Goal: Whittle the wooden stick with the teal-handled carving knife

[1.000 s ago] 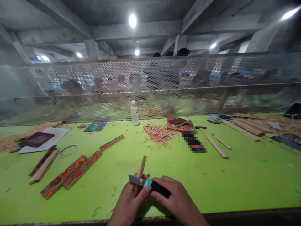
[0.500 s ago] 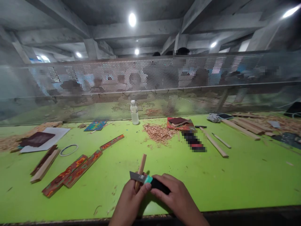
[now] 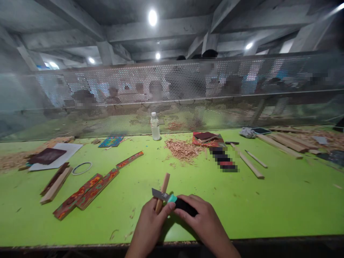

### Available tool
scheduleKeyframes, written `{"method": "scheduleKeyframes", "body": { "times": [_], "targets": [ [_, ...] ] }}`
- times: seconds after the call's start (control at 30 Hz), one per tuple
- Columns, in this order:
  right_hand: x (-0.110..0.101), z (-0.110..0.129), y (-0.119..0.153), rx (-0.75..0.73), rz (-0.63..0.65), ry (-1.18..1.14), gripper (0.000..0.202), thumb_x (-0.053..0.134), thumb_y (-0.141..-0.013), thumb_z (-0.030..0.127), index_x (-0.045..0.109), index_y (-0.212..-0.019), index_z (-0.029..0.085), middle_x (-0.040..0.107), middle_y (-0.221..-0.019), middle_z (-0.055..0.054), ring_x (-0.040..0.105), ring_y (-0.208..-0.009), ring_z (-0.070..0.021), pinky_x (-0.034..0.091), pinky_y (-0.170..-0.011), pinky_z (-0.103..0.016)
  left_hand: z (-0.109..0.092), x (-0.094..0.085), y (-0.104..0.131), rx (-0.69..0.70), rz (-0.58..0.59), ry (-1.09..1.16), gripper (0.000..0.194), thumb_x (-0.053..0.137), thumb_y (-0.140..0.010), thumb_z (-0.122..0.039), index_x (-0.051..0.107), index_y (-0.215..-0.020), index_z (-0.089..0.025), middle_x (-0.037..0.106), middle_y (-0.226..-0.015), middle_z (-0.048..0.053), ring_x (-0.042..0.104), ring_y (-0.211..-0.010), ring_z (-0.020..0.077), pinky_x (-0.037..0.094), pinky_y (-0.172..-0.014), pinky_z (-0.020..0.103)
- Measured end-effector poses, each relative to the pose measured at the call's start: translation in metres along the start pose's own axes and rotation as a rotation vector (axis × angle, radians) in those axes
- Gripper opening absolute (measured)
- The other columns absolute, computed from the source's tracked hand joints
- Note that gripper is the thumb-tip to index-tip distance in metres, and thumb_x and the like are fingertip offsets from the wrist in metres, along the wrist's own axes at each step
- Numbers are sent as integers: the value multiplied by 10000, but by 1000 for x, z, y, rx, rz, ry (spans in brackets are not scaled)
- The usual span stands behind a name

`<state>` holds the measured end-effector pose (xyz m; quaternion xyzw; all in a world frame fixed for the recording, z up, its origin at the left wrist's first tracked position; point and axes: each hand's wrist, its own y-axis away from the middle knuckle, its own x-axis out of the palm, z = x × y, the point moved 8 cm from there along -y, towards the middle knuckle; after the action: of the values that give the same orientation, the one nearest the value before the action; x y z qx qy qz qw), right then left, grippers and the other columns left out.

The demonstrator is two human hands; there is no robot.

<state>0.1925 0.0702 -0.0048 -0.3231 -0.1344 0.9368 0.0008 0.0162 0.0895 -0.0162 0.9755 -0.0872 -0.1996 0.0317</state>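
My left hand (image 3: 152, 219) is closed around a slim wooden stick (image 3: 165, 183), whose upper end points away from me. In my right hand (image 3: 200, 211) is the black handle of a utility knife (image 3: 185, 207) with a teal collar. Its wide blade (image 3: 159, 194) lies across the stick, pointing left. My left thumb presses near the teal collar. Both hands are just above the green table (image 3: 242, 211), close to its front edge. The lower end of the stick is hidden by my left fingers.
Painted wooden strips (image 3: 88, 193) and plain wood pieces (image 3: 56, 186) lie left. Wood shavings (image 3: 184, 149) are heaped ahead, with a bottle (image 3: 155, 127) behind them. More wooden sticks (image 3: 279, 146) lie right. A perforated metal screen (image 3: 129, 86) closes the table's far side; people are behind it.
The whole view has shifted slightly. My hands keep the same grip on the stick and knife, and the blade still crosses the stick with little visible difference.
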Motion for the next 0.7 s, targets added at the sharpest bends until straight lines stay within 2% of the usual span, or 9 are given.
{"method": "scheduleKeyframes", "body": {
  "times": [0.2,0.37,0.43,0.57,0.63,0.7],
  "targets": [
    [-1,-3,0,35,-31,-11,278,758,-904,422,801,-1118,250,797,-1019,-66,714,-923,-265,536,-840,-358,3,0,-3,-22,-32,-34,464,642,-858,-636,625,-793,-177,552,-686,-19,482,-681,191,339,-631,289],
    [-3,-3,-1,17,-57,-21,290,759,-892,454,820,-1100,262,804,-974,-59,720,-889,-267,558,-821,-366,0,1,-5,-26,-19,-34,468,646,-858,-641,602,-761,-185,488,-659,-36,430,-649,172,308,-610,281],
    [-12,-9,-1,43,-136,-71,335,732,-904,498,822,-1115,255,811,-1001,-73,741,-913,-281,577,-825,-378,-2,3,-4,-20,2,-24,494,606,-885,-661,620,-783,-177,465,-654,-38,413,-639,167,296,-595,276],
    [-42,-36,8,249,-458,-172,524,649,-927,607,794,-1208,188,795,-1174,-135,751,-1073,-332,607,-883,-423,-5,5,0,-7,6,-21,568,502,-939,-697,628,-774,-168,422,-652,-33,390,-641,165,268,-588,276],
    [-44,-36,9,249,-475,-168,518,661,-919,596,799,-1191,178,791,-1192,-137,746,-1100,-342,605,-905,-430,-5,4,0,1,5,-23,564,496,-952,-685,646,-802,-162,440,-666,-26,405,-657,170,282,-604,277],
    [-38,-27,6,181,-406,-150,439,674,-922,549,815,-1141,195,802,-1166,-121,756,-1073,-328,604,-903,-406,-5,4,0,7,26,-18,558,494,-962,-673,679,-867,-155,460,-673,-25,423,-661,173,295,-611,276]
  ]
}}
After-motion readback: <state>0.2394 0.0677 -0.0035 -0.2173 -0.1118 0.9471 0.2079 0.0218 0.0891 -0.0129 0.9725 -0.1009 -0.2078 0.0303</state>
